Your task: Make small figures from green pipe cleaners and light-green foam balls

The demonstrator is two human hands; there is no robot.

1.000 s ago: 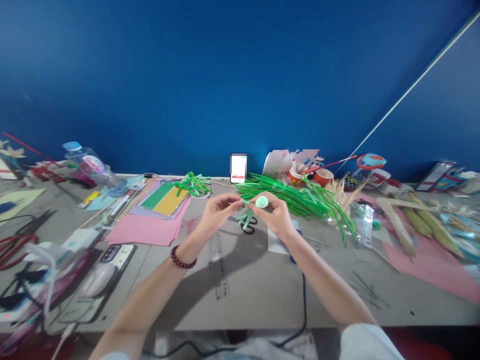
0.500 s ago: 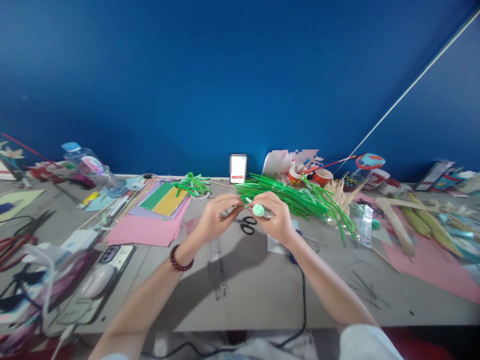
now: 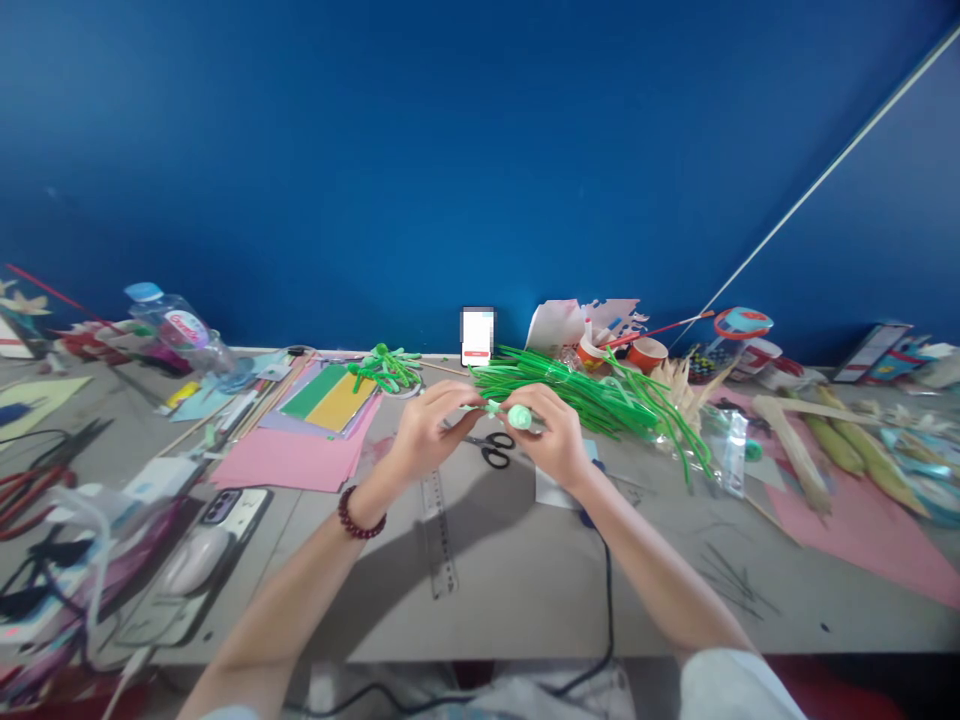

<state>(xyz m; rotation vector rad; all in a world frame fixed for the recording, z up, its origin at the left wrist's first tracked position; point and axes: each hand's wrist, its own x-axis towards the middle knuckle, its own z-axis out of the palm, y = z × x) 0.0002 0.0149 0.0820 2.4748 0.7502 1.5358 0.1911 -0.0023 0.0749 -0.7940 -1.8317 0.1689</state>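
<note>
Above the middle of the desk, my left hand (image 3: 429,428) and my right hand (image 3: 551,432) face each other with fingertips pinched. Between them is a pale green fuzzy piece (image 3: 519,417) with a round coiled end at my right fingers. A thin green part of it runs across to my left fingertips. Black-handled scissors (image 3: 495,450) lie on the desk just below and between the hands. A clear ruler (image 3: 438,535) lies nearer the front edge. Behind my right hand spreads a bundle of bright green fuzzy stems (image 3: 570,392).
Pink sheets (image 3: 289,459) and a green and yellow pack lie at left, near a phone (image 3: 176,600) and a bottle (image 3: 176,325). A lit phone (image 3: 477,338) leans on the blue wall. Paper cups (image 3: 646,354) and corn husks (image 3: 795,455) stand or lie at right.
The hands have shifted slightly, the coiled end moving a little to the right. More of the thin pale green part now shows between the fingertips.
</note>
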